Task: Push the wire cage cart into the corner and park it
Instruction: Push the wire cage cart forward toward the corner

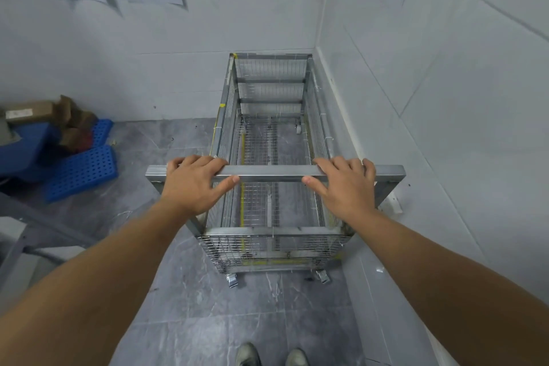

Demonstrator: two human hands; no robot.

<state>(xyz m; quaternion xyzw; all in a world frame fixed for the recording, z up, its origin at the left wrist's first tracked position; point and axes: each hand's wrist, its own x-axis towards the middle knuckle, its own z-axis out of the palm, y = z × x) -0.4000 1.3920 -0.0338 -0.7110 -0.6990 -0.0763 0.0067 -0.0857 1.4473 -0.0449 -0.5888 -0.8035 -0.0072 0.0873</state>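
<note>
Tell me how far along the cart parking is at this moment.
Mostly done, it seems: the wire cage cart sits lengthwise along the right wall, its far end at or very near the back wall in the corner. In hand: the left hand and right hand both grip the push handle. Left: any last nudge, letting go, and perhaps locking the casters; their brake state is unclear.

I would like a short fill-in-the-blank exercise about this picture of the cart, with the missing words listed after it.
1. Both the left hand and the right hand grip the cart's metal ____.
2. The wire cage cart is ____ inside; it carries no goods.
3. The cart's far end stands in the ____ where two white walls meet.
4. On the floor to the left lie perforated plastic panels coloured ____.

Missing words: handle bar; empty; corner; blue
</note>
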